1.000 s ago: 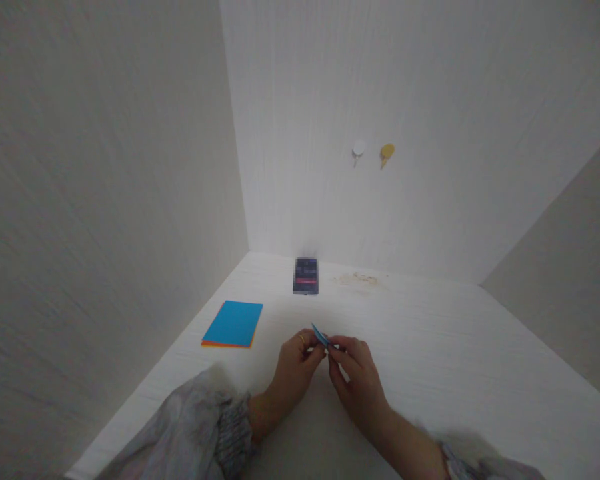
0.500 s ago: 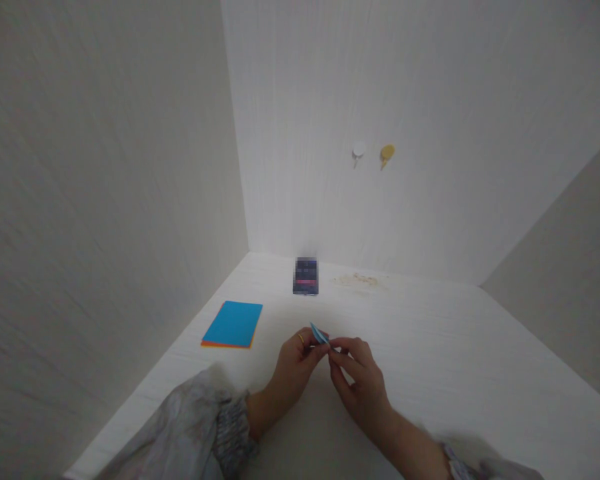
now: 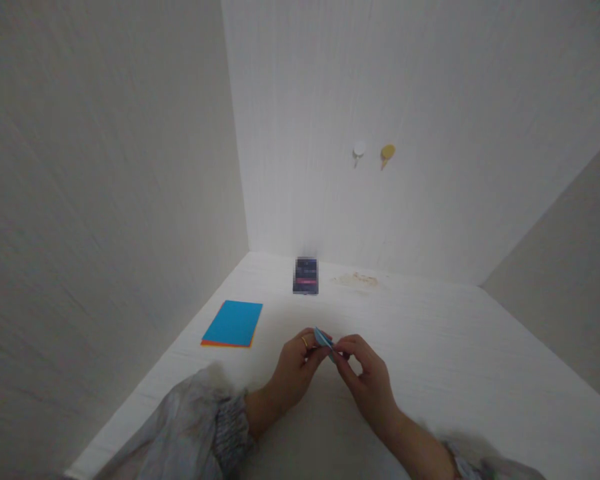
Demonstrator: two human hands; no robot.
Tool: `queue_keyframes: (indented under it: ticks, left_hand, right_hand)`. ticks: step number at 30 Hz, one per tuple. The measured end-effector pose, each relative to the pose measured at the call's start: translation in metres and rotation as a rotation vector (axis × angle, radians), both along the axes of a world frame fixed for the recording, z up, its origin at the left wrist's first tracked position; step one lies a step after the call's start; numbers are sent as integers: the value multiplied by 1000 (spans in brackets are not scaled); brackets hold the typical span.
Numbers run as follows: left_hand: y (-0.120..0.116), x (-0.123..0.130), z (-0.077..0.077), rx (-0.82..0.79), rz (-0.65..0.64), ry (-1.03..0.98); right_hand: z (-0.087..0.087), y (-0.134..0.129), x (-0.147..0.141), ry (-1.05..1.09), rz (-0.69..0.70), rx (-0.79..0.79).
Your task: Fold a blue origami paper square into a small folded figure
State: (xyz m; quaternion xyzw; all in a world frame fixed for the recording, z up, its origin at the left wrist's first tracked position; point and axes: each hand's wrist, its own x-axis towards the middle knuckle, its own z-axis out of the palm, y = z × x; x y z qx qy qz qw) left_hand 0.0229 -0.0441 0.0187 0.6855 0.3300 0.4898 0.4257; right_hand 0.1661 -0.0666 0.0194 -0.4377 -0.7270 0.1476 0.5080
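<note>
A small folded piece of light-blue paper (image 3: 323, 338) is held up between my two hands, above the white table. My left hand (image 3: 297, 367), with a ring on one finger, is closed and pinches the paper's left side between thumb and fingers. On the other side, my right hand (image 3: 367, 373) is closed too, its thumb and fingertips pressed on the paper's right lower end. The fingers cover part of the paper, so its full folded shape is hidden.
A stack of coloured paper sheets (image 3: 233, 324), blue on top with orange edges below, lies to the left. Near the back wall is a dark, pixelated phone-like object (image 3: 306, 276). A white hook (image 3: 359, 151) and a yellow hook (image 3: 387, 153) are on the wall. Brownish marks (image 3: 364, 280) stain the table.
The folded paper has shifted slightly right and turned a little. My right thumb has moved up against its lower end, and the right fingers have curled in more. The left hand's grip stays.
</note>
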Motion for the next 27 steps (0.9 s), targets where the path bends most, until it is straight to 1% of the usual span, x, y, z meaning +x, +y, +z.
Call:
queue_keyframes:
  ticks: [2,4,7,11,14,18,21,27]
  left_hand:
    - [0,0,1,4,-9,4]
    - [0,0,1,20,-8,4]
    - [1,0,-1,54,28,19]
    - [1,0,-3,71,72,48]
    - [1,0,-3,50,77,63]
    - [0,0,-4,-11,63,60]
    - [0,0,-4,-43,69,60]
    - [-1,0,-4,-69,68,66]
  right_hand:
    - [1,1,0,34,-33,-37]
    - [2,1,1,35,-37,-48]
    - [3,0,0,4,13,-2]
    - [2,0,1,-21,-10,42]
    - [-1,0,2,-41,-5,64]
    - [-2,1,4,-46,-34,97]
    - [-2,1,4,-37,-32,74]
    - [1,4,5,48,41,-26]
